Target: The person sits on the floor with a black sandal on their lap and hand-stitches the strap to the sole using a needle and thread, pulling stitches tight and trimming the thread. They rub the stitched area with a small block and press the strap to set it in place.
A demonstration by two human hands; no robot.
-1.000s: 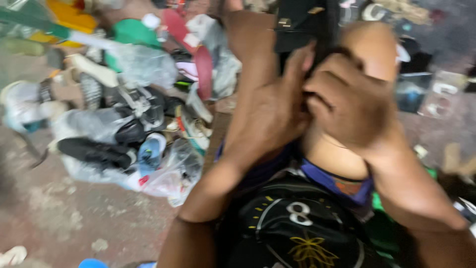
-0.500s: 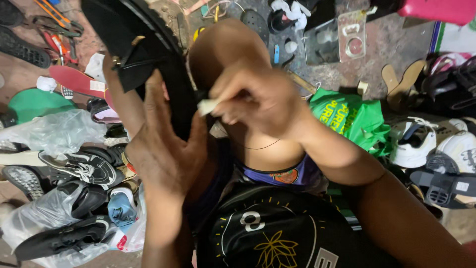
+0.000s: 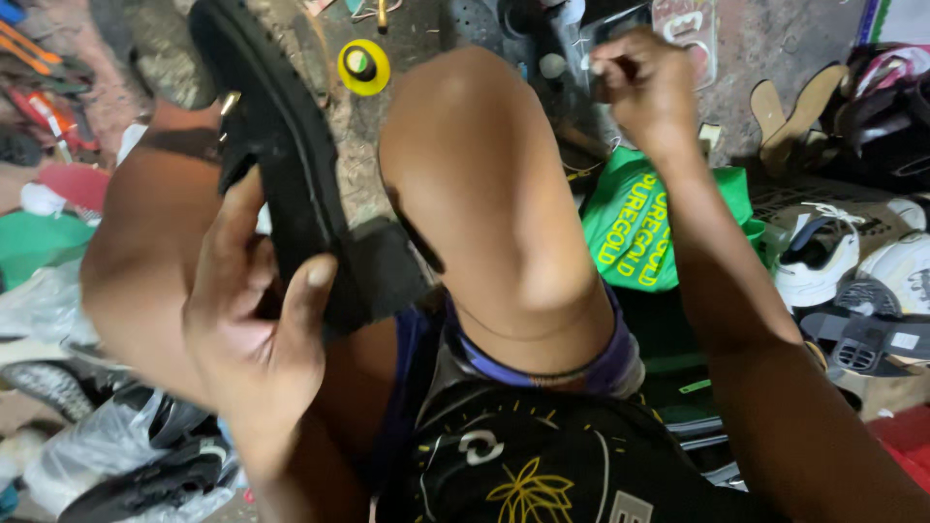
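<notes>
We see the left hand (image 3: 254, 334) at about eight o'clock in the view, its fingers and thumb wrapped around the heel end of a black shoe (image 3: 291, 179). The shoe rises from that grip toward eleven o'clock, sole edge turned to us, resting between the two bare knees. A small metal buckle (image 3: 230, 103) glints on its upper side.

The right hand (image 3: 647, 89) is up at one o'clock, well apart from the shoe, its fingertips pinched together; we cannot tell what, if anything, sits between them. The right knee (image 3: 484, 194) fills the centre.

At twelve o'clock, on the ground just beyond the shoe, we see a yellow round roll (image 3: 363, 66). At three o'clock, beside the right forearm, lies a green bag (image 3: 635, 223) with yellow lettering; what it holds is hidden. Further toward three o'clock sit white sneakers (image 3: 823, 257) and a dark sandal (image 3: 862, 339), and a tan pair of soles (image 3: 794, 111) at two o'clock.

At seven o'clock, clear plastic bags (image 3: 92, 450) lie on the ground, and we see a black shoe-shaped item (image 3: 155, 479) inside one of them. At nine o'clock there is a green cloth (image 3: 34, 242).
</notes>
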